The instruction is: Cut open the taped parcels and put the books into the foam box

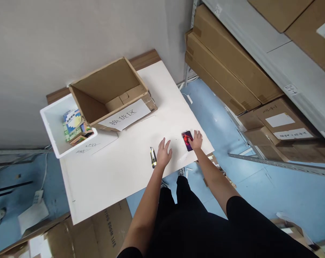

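Observation:
My left hand (164,154) hovers at or rests on the white table (111,179) near its front edge, fingers spread and nothing in them. Just left of it lies a yellow and black utility knife (153,157). Over to the right, my right hand (196,140) is beside a smartphone (187,141) with a lit red and purple screen. The thumb reaches over the phone's right edge while the other fingers extend past it, apart from the phone. The phone appears to lie flat on the table.
An open cardboard box (111,86) with a handwritten label stands at the back. Left of it, a white bin (51,125) holds several colourful packets (72,122). Shelving with cartons (224,64) lines the right side. A large carton (106,225) sits below the table's front.

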Action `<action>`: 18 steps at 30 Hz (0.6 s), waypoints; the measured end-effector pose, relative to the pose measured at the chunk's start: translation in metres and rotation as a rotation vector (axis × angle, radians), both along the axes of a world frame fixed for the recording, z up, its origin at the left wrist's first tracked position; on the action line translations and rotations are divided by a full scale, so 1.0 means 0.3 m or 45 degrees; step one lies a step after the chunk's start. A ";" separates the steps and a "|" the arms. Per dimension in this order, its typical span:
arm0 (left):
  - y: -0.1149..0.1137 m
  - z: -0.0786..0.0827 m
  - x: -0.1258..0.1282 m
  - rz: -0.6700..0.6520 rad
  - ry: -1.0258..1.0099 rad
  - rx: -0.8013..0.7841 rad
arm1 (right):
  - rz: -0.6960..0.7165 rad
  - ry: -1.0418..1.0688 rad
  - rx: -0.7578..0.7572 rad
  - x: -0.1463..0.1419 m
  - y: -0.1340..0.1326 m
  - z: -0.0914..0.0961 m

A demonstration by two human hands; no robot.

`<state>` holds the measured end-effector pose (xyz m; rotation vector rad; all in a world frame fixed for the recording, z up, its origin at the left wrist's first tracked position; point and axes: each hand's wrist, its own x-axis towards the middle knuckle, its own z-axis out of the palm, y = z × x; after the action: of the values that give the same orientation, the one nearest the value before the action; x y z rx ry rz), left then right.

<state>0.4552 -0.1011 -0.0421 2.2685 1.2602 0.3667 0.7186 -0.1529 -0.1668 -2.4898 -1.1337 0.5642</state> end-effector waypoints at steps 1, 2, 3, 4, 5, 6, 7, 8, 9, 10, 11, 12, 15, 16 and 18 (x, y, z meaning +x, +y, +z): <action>-0.001 0.002 -0.008 0.006 0.014 0.003 | -0.001 0.002 0.019 0.005 0.039 0.009; -0.001 0.006 -0.017 0.015 0.026 0.009 | -0.001 0.005 0.042 0.008 0.076 0.022; 0.000 0.012 -0.028 0.028 0.036 0.018 | 0.001 0.008 0.069 0.012 0.107 0.040; 0.001 0.018 -0.041 0.043 0.043 0.029 | 0.003 0.009 0.099 0.014 0.130 0.061; 0.003 0.026 -0.054 0.060 0.045 0.040 | 0.004 0.007 0.131 0.016 0.145 0.086; 0.005 0.035 -0.068 0.079 0.044 0.048 | 0.006 0.000 0.165 0.016 0.150 0.113; 0.006 0.044 -0.081 0.097 0.041 0.054 | 0.013 -0.011 0.201 0.015 0.147 0.142; 0.008 0.054 -0.095 0.114 0.036 0.058 | 0.024 -0.028 0.236 0.012 0.136 0.172; 0.011 0.063 -0.107 0.128 0.031 0.061 | 0.043 -0.048 0.268 0.006 0.119 0.201; 0.013 0.072 -0.119 0.138 0.025 0.065 | 0.072 -0.071 0.293 -0.004 0.099 0.230; 0.015 0.080 -0.130 0.145 0.020 0.072 | 0.109 -0.095 0.312 -0.018 0.077 0.258; 0.016 0.088 -0.140 0.148 0.015 0.082 | 0.153 -0.117 0.324 -0.039 0.054 0.284; 0.016 0.110 -0.171 0.162 -0.002 0.102 | 0.309 -0.145 0.340 -0.136 0.005 0.353; 0.014 0.118 -0.185 0.169 -0.007 0.105 | 0.361 -0.140 0.345 -0.179 -0.002 0.374; 0.005 0.137 -0.226 0.187 -0.016 0.110 | 0.461 -0.115 0.354 -0.277 0.001 0.413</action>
<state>0.3873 -0.0996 -0.0010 2.2469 1.4344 0.4963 0.6354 -0.1527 -0.0428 -2.1044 -1.5953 0.3576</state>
